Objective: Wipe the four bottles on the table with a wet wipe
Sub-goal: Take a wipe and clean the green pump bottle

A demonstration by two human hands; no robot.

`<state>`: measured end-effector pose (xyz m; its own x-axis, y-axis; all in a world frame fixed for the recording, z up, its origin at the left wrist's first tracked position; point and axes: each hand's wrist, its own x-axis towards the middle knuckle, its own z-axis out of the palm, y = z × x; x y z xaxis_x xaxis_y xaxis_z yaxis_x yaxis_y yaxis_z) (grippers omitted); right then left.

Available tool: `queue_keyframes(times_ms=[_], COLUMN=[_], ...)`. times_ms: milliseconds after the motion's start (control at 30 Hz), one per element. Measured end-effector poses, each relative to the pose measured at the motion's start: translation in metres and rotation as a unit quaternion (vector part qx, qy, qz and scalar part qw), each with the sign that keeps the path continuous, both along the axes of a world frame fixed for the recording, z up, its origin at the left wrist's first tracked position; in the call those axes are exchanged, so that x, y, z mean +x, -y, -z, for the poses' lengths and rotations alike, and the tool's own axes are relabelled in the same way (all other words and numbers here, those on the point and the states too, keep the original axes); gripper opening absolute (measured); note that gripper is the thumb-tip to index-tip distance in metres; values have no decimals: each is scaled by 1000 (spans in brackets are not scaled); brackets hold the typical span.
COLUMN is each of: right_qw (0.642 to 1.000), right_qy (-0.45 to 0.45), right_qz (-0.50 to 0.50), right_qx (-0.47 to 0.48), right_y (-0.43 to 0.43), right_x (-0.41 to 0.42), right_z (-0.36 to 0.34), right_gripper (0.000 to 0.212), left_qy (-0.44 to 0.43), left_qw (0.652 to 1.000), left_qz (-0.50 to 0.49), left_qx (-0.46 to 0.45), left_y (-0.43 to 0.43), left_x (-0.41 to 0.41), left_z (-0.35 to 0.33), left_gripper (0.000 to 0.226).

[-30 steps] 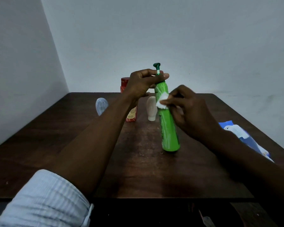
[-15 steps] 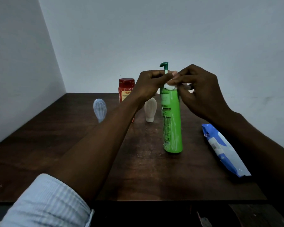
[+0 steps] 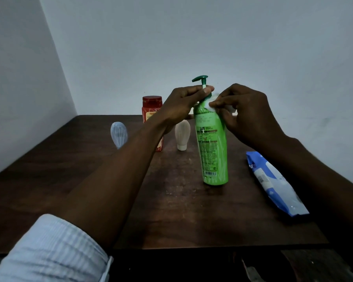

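Standing upright on the dark wooden table (image 3: 171, 210), the tall, smooth green plastic pump bottle (image 3: 211, 143) keeps its long axis vertical. The left hand (image 3: 181, 104) pinches its neck from the left; the right hand (image 3: 247, 115), fingers curled, presses a small crumpled white wet wipe (image 3: 209, 105) on its shoulder, so I judge the next stroke runs downward

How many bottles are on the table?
4. The green pump bottle stands in the middle, held by the left hand and wiped with the wet wipe in the right hand. The white bottle and red-lidded bottle stand behind it; the clear bottle far left.
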<state>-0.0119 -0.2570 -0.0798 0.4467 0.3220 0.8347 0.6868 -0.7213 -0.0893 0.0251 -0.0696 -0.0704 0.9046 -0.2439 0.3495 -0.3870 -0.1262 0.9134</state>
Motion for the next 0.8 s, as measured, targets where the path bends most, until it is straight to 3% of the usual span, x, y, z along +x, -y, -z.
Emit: queue_keyframes(times_ms=[400, 800], right_qw=[999, 995], right_qy=[-10, -99], right_qz=[-27, -17], right_qx=[19, -2], right_y=[4, 15], right_x=[-12, -54], right_z=[43, 117], right_gripper=[15, 27], left_qy=[5, -38], left_qw=[1000, 999], left_qz=[-11, 10], left_qx=[-7, -26], left_y=[-5, 1], left_x=[9, 7], left_z=[-1, 1], left_gripper=[32, 29])
